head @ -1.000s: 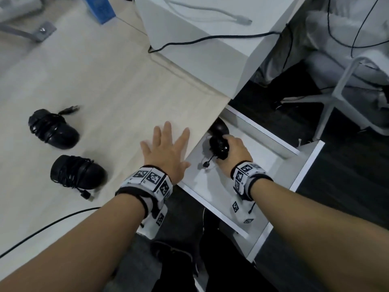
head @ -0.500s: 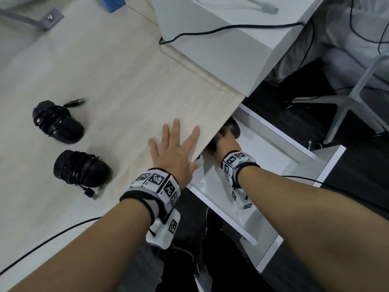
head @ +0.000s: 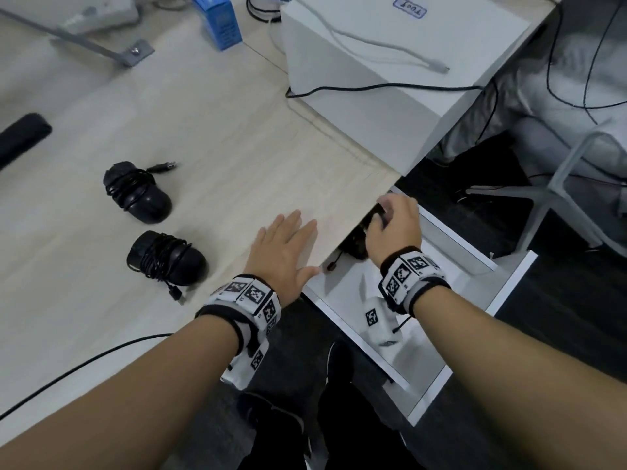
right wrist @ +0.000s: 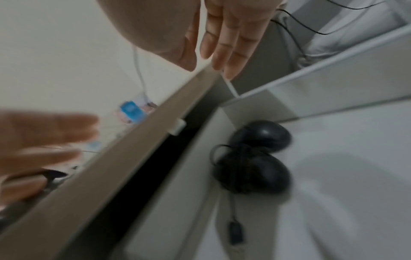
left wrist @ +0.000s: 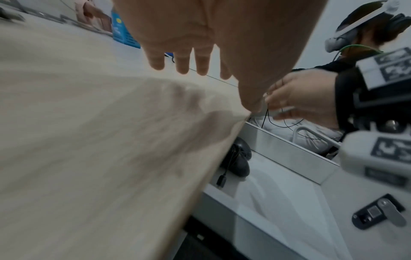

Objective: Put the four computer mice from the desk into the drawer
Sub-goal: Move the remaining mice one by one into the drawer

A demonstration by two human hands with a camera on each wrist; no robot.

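Two black mice wrapped in their cables lie on the wooden desk (head: pixel 220 137), one (head: pixel 137 193) behind the other (head: pixel 166 259). Flat on the desk near its edge rests my left hand (head: pixel 285 245), fingers straight. The white drawer (head: pixel 454 242) stands pulled out under the desk edge. In its back corner two more black mice sit side by side, the rear one (right wrist: pixel 260 135) and the front one (right wrist: pixel 253 174), whose USB plug (right wrist: pixel 235 234) trails forward. Above them my right hand (head: pixel 395 222) hovers with relaxed fingers (right wrist: pixel 224 35), holding nothing.
A white box (head: pixel 373 62) with cables over it stands on the desk behind the drawer. A blue carton (head: pixel 220 22) is at the back. A black cable (head: pixel 84 361) crosses the near desk. A grey chair leg (head: pixel 559 184) stands to the right.
My right hand carried a mouse into the drawer's back corner, set it beside the other one and lifted away empty. The left hand stayed flat on the desk.
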